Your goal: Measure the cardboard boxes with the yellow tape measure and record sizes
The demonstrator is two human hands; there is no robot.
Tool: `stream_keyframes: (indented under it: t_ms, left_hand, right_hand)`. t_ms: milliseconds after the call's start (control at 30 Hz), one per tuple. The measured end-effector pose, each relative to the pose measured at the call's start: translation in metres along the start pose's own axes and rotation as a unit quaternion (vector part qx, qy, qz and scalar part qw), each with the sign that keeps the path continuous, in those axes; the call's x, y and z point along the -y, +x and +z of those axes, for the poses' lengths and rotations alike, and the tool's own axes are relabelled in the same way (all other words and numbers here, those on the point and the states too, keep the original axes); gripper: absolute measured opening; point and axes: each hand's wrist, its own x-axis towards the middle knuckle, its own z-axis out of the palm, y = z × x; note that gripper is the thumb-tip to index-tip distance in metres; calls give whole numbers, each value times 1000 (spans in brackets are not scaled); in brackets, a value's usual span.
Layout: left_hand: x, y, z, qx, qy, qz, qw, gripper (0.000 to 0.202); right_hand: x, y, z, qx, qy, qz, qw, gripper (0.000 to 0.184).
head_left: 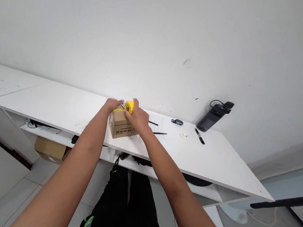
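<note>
Small cardboard box (121,125) sits near the front edge of the white table (58,105), roughly centre of view. Yellow tape measure (129,106) rests on the box top, at its 12 o'clock edge.

Left hand (113,104) is at the box's 10 o'clock top corner, fingers curled over the edge; looks like it pins the tape end there, but the tip itself is hidden. Right hand (137,117) is clamped around the tape measure case, thumb side toward the left hand, palm covering the box's 2 o'clock corner.

Handling judgement: the box looks light, stiff-walled and matte, so not slippery; likely to slide on the smooth table if pushed sideways. Best held by opposite side faces or pressed down from the top. The tape case is hard plastic, compact, easy to palm; its blade is thin and springy.

At 3 o'clock from the box: two thin black pens (160,133), a blue-black small tool (177,122), a white scrap (183,134), a black marker (200,136), a dark water bottle (213,116) leaning on the wall. Another carton (50,149) sits under the table at 8 o'clock.
</note>
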Motion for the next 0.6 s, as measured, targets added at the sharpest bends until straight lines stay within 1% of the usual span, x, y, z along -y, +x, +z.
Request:
stream_keyframes:
  t_ms: [33, 100, 200, 300, 400, 500, 600]
  left_hand:
    - [2, 0, 1, 2, -19, -7, 1000, 43]
    - [5, 1, 2, -11, -39, 3, 999, 49]
    - [9, 0, -1, -9, -56, 23, 998, 52]
    - [13, -2, -5, 7, -76, 37, 996, 49]
    - [15, -5, -6, 22, -95, 48, 994, 51]
    - [17, -8, -4, 34, -115, 58, 991, 48]
    - [18, -13, -4, 28, -129, 59, 990, 39]
  right_hand:
    - [3, 11, 4, 8, -4, -11, 1000, 64]
    - [7, 31, 12, 24, -1, -21, 999, 63]
    - [10, 54, 23, 33, 22, -10, 999, 64]
    - [10, 66, 31, 23, 45, 17, 999, 64]
    - [5, 70, 33, 7, 90, 56, 994, 67]
    - [-3, 70, 33, -26, 187, 99, 977, 66]
    - [-12, 71, 33, -82, 309, 141, 937, 61]
